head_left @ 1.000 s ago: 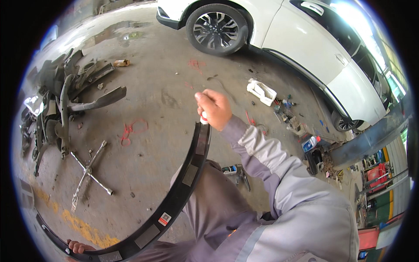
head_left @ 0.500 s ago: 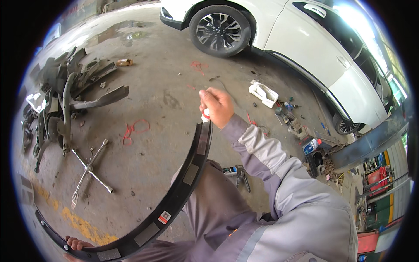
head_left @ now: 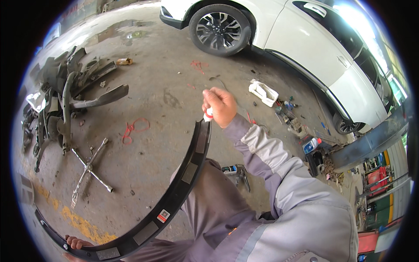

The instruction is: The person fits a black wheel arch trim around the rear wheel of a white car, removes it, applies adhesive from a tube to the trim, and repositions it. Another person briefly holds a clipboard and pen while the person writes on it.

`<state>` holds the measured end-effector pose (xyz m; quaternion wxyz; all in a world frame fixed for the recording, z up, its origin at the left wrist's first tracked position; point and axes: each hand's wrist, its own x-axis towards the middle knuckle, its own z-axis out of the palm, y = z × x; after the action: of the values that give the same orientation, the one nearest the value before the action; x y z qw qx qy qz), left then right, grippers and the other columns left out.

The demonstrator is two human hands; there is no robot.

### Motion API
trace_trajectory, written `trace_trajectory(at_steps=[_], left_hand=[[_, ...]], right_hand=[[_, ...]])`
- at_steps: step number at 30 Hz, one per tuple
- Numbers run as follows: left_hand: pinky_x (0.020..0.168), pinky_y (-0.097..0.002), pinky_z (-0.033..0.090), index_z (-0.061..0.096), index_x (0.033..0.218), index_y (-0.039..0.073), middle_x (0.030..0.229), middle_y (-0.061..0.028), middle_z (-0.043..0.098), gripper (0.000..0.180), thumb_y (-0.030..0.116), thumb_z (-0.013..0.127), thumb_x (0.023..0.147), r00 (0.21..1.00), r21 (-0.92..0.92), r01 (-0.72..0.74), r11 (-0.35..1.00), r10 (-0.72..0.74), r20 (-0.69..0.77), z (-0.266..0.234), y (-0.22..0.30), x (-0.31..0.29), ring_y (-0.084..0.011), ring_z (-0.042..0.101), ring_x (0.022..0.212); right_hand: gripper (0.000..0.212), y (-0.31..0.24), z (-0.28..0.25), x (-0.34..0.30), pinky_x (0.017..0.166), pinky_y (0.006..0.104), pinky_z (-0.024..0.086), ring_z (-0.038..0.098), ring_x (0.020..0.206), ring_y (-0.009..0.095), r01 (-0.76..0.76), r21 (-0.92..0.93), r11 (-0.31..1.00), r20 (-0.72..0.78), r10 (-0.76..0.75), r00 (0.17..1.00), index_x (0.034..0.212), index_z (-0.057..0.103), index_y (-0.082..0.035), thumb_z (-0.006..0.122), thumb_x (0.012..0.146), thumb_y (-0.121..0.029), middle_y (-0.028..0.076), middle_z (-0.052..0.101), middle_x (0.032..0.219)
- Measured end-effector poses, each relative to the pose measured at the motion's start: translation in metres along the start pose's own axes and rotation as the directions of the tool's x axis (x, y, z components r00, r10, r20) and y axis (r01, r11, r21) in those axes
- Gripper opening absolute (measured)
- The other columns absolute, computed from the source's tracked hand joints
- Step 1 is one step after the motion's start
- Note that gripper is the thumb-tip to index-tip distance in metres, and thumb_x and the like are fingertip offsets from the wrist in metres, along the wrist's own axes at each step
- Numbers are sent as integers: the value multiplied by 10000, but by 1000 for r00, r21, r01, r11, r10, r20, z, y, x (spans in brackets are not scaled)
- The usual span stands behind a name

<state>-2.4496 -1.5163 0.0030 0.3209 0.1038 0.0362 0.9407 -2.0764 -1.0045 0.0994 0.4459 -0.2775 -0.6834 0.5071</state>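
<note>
A long, curved black trim strip (head_left: 173, 198) lies across my thigh, its inner side facing up. Several grey rectangular patches and a small white-and-red label are on it. My left hand (head_left: 77, 243) grips its near end at the lower left, fingers wrapped over the edge. At the strip's far end, my right hand (head_left: 221, 105) is closed around a small white bottle (head_left: 208, 116) with a red band. Most of the bottle is hidden in my fist; its white tip points down at the strip's end, and whether it touches cannot be made out.
A four-way lug wrench (head_left: 90, 167) lies on the floor left, near a heap of dark car parts (head_left: 61, 96). Beyond stands a white car (head_left: 297, 48). A white plastic piece (head_left: 263, 93), scattered tools and a blue bottle (head_left: 311, 146) are right; a caulking gun (head_left: 240, 172) lies beside my knee.
My right hand, with the small white bottle, has shifted slightly to the right at the strip's end. The strip has moved very little; my left hand keeps its hold.
</note>
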Motion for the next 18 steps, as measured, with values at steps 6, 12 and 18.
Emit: trace_trajectory(at_steps=[6,12,18], left_hand=[[812,-297,417,349,1314,-4,1056,-45,418,509,372,502,1007,999,12,22,1000,-23,26,-1,0,0,-148,466,915],[820,-293,419,345,1318,0,1058,-47,420,507,374,492,1009,1000,36,4,999,-4,-4,-6,3,-1,-149,471,928],[821,-297,416,335,1335,-15,1062,-43,420,537,362,510,995,998,-51,44,998,-41,55,-9,4,1,-153,470,928]], right_hand=[[328,-6,3,-9,475,249,402,510,517,70,0,29,1000,70,-2,998,769,555,-70,581,992,-309,1,549,616],[329,-14,10,-17,457,249,397,494,499,63,-41,17,999,155,38,987,761,540,-70,577,998,-294,5,546,620],[325,-21,17,-19,451,247,388,476,492,60,-46,-20,999,148,49,988,758,541,-65,572,1001,-280,7,544,617]])
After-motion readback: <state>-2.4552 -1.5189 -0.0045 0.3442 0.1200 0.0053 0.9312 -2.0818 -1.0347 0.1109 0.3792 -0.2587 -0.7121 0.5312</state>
